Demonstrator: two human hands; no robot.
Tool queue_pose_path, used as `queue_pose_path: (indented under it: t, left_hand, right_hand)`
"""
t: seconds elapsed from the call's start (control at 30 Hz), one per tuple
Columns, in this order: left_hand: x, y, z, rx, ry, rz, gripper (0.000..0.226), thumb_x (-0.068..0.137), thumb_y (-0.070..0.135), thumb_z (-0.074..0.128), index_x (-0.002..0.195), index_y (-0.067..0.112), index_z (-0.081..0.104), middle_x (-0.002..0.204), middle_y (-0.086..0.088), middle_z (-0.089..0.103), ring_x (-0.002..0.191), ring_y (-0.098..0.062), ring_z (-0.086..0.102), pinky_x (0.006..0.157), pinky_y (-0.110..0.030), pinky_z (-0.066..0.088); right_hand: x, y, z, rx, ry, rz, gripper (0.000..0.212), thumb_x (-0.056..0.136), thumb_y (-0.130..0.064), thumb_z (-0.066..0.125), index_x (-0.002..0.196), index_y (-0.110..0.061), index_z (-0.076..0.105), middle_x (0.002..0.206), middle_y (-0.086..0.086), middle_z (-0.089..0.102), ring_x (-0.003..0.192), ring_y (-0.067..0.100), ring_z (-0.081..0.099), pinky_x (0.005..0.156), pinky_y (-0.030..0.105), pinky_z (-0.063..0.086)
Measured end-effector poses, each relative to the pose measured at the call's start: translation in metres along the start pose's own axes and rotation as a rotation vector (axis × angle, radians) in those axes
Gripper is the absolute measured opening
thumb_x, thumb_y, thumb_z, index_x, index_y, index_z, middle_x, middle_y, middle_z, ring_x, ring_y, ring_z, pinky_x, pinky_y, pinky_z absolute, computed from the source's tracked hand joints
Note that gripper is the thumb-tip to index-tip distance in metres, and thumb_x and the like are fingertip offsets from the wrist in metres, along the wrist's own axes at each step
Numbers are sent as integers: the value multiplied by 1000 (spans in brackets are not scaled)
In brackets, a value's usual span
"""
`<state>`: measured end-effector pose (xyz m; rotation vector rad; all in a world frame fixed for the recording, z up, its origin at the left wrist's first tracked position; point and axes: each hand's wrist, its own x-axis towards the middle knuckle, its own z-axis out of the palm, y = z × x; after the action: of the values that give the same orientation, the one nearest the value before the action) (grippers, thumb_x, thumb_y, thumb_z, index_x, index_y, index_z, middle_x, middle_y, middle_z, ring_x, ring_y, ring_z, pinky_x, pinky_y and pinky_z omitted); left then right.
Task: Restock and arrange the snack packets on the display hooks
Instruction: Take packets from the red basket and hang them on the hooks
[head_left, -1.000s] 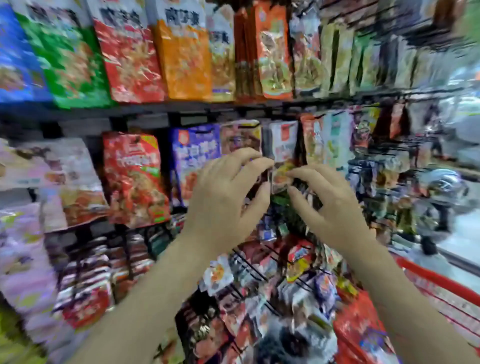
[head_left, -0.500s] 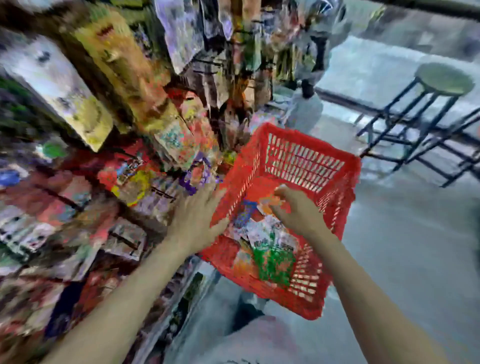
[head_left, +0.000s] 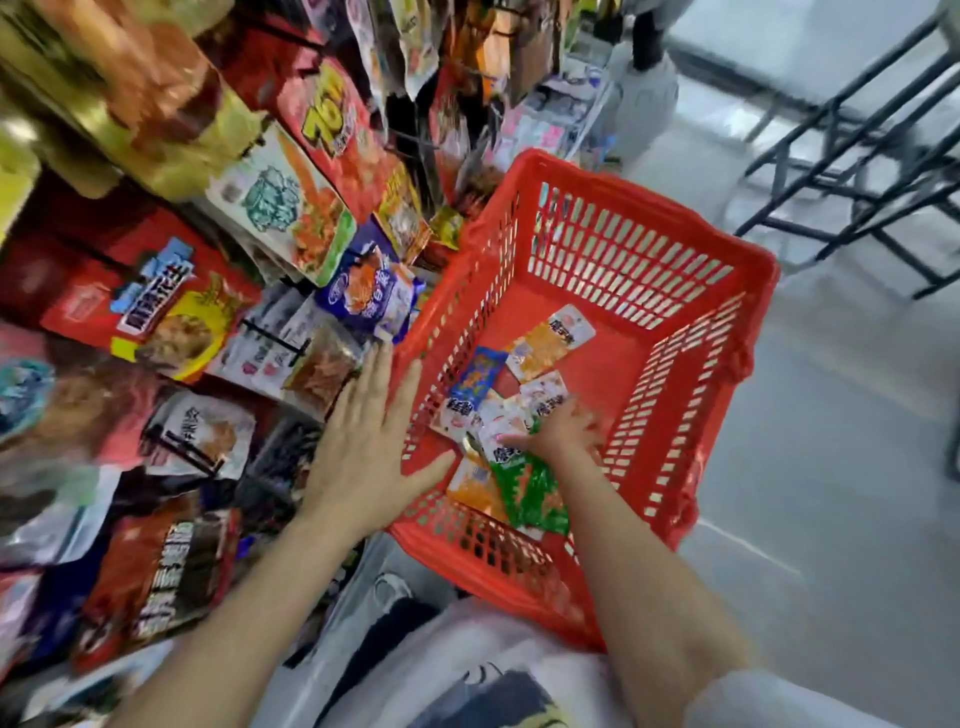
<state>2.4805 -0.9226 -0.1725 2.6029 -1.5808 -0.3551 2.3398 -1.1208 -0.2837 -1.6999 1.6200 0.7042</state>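
The right hand's (head_left: 563, 431) fingertips are smeared by motion blur among the basket's small packets (head_left: 514, 415), so any grip cannot be told, while the hanging bags (head_left: 88, 104) at the upper left are blurred and cropped.

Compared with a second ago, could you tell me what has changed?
Both hands left the hanging packets. The right hand went down into the red basket onto the loose packets; the left hand now lies flat on its near wall. Neither clearly holds anything.
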Motion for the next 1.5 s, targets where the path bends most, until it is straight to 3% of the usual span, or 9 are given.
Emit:
queue_pose_path:
  t: [0.13, 0.27, 0.5, 0.77, 0.9, 1.0, 1.1, 1.3, 1.5]
  left_hand:
    - [1, 0, 1, 9, -2, -7, 99, 89, 77, 32, 164, 20, -1, 170, -10, -17, 157, -23, -12, 122, -31, -15]
    - [1, 0, 0, -10, -17, 0, 97, 89, 78, 28, 163, 24, -7, 168, -8, -25, 155, -18, -22, 120, -30, -17]
    - [0, -1, 2, -41, -4, 9, 96, 87, 80, 23, 162, 28, -9, 166, -6, -30, 152, -14, -27, 123, -40, -2]
    - [-2, -3, 4, -20, -18, 15, 96, 88, 80, 21, 162, 29, -12, 164, -5, -34, 154, -17, -22, 123, -41, -1]
    - [0, -1, 2, -29, -34, 8, 95, 86, 81, 17, 160, 31, -17, 163, -4, -37, 155, -19, -22, 124, -41, -1]
    - [0, -1, 2, -30, -34, 9, 96, 86, 80, 17, 161, 29, -15, 164, -5, -35, 155, -20, -21, 124, -43, 1]
    - [-1, 0, 2, -29, -41, 7, 96, 87, 80, 17, 161, 28, -13, 164, -5, -35, 155, -20, -22, 123, -42, 0]
    - [0, 0, 1, -23, -54, -1, 95, 87, 79, 18, 161, 30, -14, 164, -6, -34, 155, -20, -20, 123, -39, 0]
    - [1, 1, -1, -34, -59, -5, 95, 85, 80, 15, 160, 31, -16, 162, -3, -38, 153, -17, -24, 121, -36, -1]
  right_hand:
    - [-4, -4, 19, -56, 53, -112, 138, 62, -64, 86, 159, -16, 1, 162, 28, 10, 148, 48, 18, 113, 59, 31]
    - [-8, -5, 25, 144, 112, -266, 124, 73, -46, 88, 160, -25, 2, 157, 25, 18, 147, 44, 18, 115, 52, 27]
    - [-19, 15, 34, 69, 18, -79, 151, 58, -56, 92, 157, -24, -17, 160, 28, 5, 148, 46, 13, 115, 58, 25]
    - [-12, 18, 39, 194, 165, -83, 97, 70, -41, 90, 138, -1, 33, 142, 21, 41, 132, 38, 45, 108, 45, 42]
    - [-10, 18, 33, 266, 222, -78, 90, 75, -37, 87, 139, -3, 33, 143, 23, 41, 135, 39, 40, 109, 46, 38]
    - [-14, 16, 31, 137, 180, -42, 106, 66, -54, 89, 144, -9, 31, 148, 21, 35, 141, 38, 32, 112, 50, 34]
    - [-12, 17, 37, 146, 129, -37, 117, 63, -49, 92, 148, -6, 24, 153, 21, 28, 144, 37, 26, 113, 49, 33]
    - [-13, 16, 29, 281, 364, -111, 70, 75, -34, 85, 122, -9, 40, 122, 12, 60, 116, 34, 57, 100, 49, 42]
    - [-19, 8, 4, 354, 539, -214, 67, 75, -32, 87, 118, -6, 43, 117, 14, 57, 111, 34, 56, 93, 43, 48]
